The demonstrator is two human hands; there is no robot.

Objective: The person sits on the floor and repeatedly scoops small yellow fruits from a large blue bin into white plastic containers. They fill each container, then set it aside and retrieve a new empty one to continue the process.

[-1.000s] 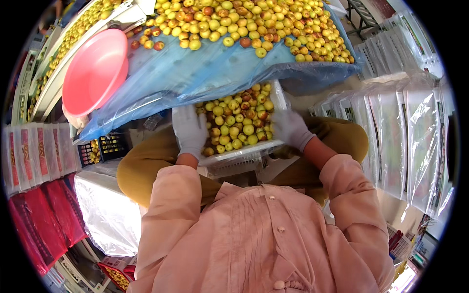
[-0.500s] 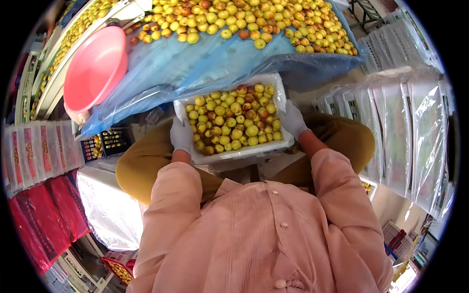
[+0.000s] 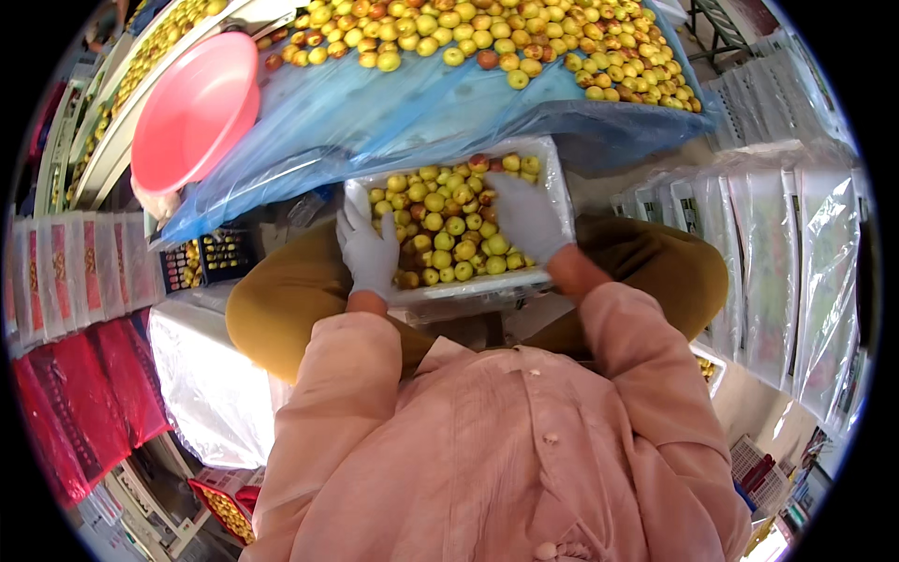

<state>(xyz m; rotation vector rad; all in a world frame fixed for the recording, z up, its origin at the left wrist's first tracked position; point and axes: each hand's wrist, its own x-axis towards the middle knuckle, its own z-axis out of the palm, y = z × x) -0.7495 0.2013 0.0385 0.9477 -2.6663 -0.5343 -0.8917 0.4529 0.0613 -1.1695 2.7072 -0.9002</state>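
Observation:
Between my knees sits a white plastic-lined box (image 3: 564, 192), filled with jujubes (image 3: 452, 225), small yellow-green fruits with reddish-brown patches. My left hand (image 3: 371, 253), in a pale glove, lies over the box's left edge, fingers spread and thumb resting against the fruit. Reaching in from the right side, my gloved right hand (image 3: 526, 220) lies across the jujubes with its fingers stretched toward the far rim. It covers the fruit on that side. Neither hand is seen holding a jujube.
A table under blue plastic sheeting (image 3: 393, 108) bears a large heap of jujubes (image 3: 524, 37). On its left stands a pink basin (image 3: 192, 117). Plastic-wrapped boxes (image 3: 768, 253) line the right; red bags (image 3: 89, 403) and a white plastic-covered block (image 3: 211, 384) are at left.
Both hands have left the box's outer sides. The left now lies over its left edge, thumb inward; the right has moved in over the fruit. The whole view has shifted slightly.

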